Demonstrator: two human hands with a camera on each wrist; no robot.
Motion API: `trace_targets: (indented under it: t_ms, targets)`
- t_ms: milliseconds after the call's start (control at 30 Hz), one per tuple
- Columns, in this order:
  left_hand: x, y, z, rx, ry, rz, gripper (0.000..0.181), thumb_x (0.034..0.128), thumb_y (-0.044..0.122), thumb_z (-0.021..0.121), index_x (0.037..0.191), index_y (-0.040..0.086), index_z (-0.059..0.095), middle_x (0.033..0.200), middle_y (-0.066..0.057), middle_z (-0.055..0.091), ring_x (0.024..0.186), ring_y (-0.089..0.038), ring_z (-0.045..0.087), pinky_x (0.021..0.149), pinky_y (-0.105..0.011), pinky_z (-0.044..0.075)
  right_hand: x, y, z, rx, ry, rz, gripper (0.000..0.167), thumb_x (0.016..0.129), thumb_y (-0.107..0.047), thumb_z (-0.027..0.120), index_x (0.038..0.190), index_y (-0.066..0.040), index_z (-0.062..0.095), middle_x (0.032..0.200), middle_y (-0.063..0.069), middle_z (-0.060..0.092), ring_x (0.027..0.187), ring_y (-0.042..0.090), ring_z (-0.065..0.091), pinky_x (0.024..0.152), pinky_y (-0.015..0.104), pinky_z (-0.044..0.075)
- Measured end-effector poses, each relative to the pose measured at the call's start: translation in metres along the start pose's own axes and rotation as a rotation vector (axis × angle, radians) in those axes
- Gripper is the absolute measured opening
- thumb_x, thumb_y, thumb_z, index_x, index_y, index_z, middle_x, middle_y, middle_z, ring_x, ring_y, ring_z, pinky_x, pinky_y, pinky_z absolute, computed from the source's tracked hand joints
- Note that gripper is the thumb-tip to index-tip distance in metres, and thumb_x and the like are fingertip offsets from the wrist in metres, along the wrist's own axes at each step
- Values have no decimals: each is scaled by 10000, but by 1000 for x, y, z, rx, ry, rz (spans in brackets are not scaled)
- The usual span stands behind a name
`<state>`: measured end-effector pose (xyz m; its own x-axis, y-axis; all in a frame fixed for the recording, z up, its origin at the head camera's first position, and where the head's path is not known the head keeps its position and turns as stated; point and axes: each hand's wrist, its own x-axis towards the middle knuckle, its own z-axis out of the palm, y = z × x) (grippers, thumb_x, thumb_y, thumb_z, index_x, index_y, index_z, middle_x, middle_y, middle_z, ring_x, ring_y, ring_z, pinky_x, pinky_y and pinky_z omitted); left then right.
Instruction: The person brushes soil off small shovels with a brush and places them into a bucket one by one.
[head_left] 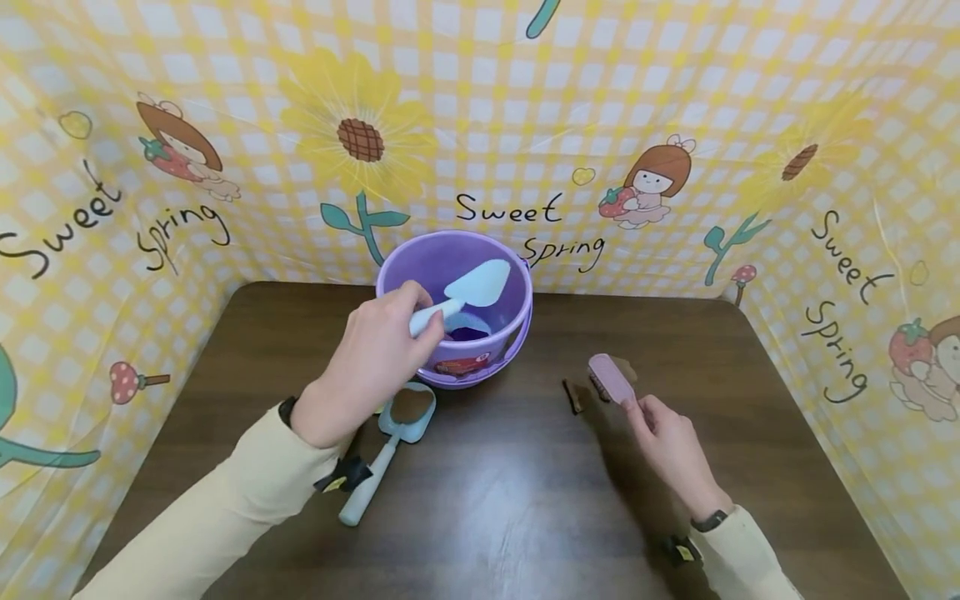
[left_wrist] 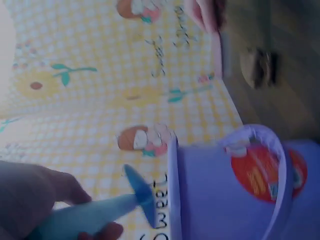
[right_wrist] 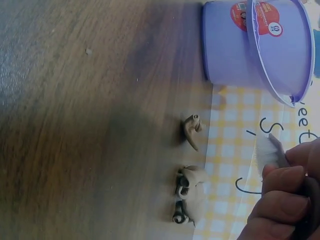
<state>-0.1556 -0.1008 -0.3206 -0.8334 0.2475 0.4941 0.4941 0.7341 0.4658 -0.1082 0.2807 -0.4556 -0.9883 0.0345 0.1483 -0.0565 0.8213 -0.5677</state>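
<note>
My left hand (head_left: 371,358) grips the handle of a light blue toy trowel (head_left: 483,283), its blade above the mouth of a purple bucket (head_left: 397,267). Inside the bucket something light blue (head_left: 474,322) shows, partly hidden by the trowel and the rim. Over the table's right side, my right hand (head_left: 675,446) holds a pink brush (head_left: 611,379) by its handle, with dark bristles underneath. Small brown curled pieces (right_wrist: 191,131) lie on the table near the brush; their kind is unclear. In the left wrist view the trowel (left_wrist: 95,215) is seen edge-on beside the bucket.
A light blue long-handled tool (head_left: 371,483) lies left of the bucket, brown showing in the middle of its head. The dark wooden table (head_left: 510,500) is enclosed at back and sides by yellow checked cloth (head_left: 510,108). The bucket's purple handle (head_left: 517,342) hangs down its side.
</note>
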Motion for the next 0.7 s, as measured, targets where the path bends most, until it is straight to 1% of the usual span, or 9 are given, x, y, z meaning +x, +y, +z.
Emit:
trace_targets:
  t_ms: [100,167,233,333,433,500,567,633,700]
  targets:
    - [7,-7,6,68,-4,3,128,923,105,672,884,-1,613,775,-137,576,635,-295,544,578,-436,484,1,1,-1,-3,-6,11,307,1074,-315,584,923,-55,644,669,-13,484,587,160,447,532,297,350]
    - [12,-9,11,99,-27,-4,129,909,99,662,855,1,598,795,-149,538,683,-311,529,604,-458,491,0,2,0,-2,-15,18,304,1073,-314,587,926,-54,641,671,-8,484,585,161,445,530,295,349]
    - [16,-10,18,119,-66,-12,147,909,95,652,827,1,574,809,-161,505,703,-320,512,603,-457,498,-2,4,1,-2,-22,26,295,1069,-307,595,923,-54,639,671,-7,484,583,162,444,530,291,349]
    - [23,-10,27,125,-137,-21,204,930,90,638,771,18,534,784,-155,484,714,-315,506,601,-441,482,-6,5,2,-2,-32,35,288,1067,-301,599,914,-58,631,664,-11,473,577,157,435,525,287,342]
    - [30,-10,37,133,-191,-14,249,946,77,633,733,29,513,756,-147,481,707,-318,517,615,-438,470,-7,6,2,-4,-25,35,290,1065,-303,600,906,-63,634,657,-18,468,576,156,433,528,290,340]
    - [33,-10,42,146,-213,-11,233,952,69,642,749,22,537,758,-143,497,721,-322,537,640,-446,476,-6,6,3,-3,-24,31,286,1062,-299,606,907,-61,640,658,-20,472,578,157,438,531,291,344]
    - [35,-9,47,165,-230,-24,195,954,64,653,790,15,559,776,-148,517,730,-335,558,612,-456,470,-5,5,3,1,-28,28,281,1058,-295,614,905,-61,644,657,-24,474,576,152,439,532,288,346]
    - [36,-8,53,177,-232,-31,150,966,76,672,856,1,602,811,-157,552,760,-346,592,621,-464,487,-4,3,2,1,-38,30,282,1058,-299,616,911,-61,650,655,-30,471,567,141,431,526,283,341]
    - [37,-8,58,185,-229,-36,141,977,92,684,898,-9,625,839,-170,577,779,-364,616,621,-478,498,-4,1,1,6,-49,29,287,1062,-301,613,909,-61,648,650,-34,460,555,130,416,514,277,330]
